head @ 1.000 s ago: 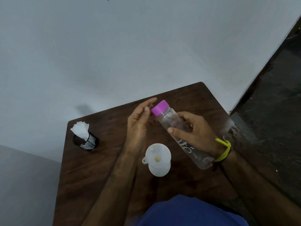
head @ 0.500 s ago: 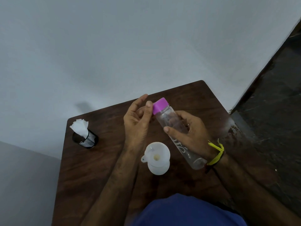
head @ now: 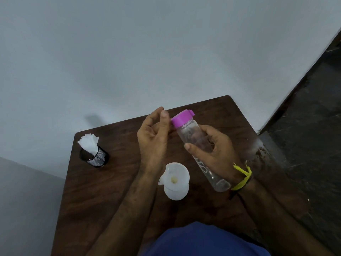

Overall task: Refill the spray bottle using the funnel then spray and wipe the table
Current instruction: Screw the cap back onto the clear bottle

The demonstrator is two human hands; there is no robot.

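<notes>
Your clear plastic bottle (head: pixel 198 148) is held tilted above the wooden table (head: pixel 114 182), its purple cap (head: pixel 181 118) pointing up and away from you and its base angled back toward your right wrist. Your right hand (head: pixel 214 154) grips the bottle around its middle, thumb across the near side and fingers curled behind it. Your left hand (head: pixel 154 139) sits just beside the cap, its fingers loosely bent with the tips at the cap's left edge; whether they actually pinch the cap cannot be told from here. A yellow band (head: pixel 242 177) circles your right wrist. Below your hands, a white funnel (head: pixel 177 175) stands upright in the mouth of a white container (head: pixel 176 192) on the table. Well off to the left, a black mesh holder (head: pixel 96 157) holds white tissues (head: pixel 88 143).
</notes>
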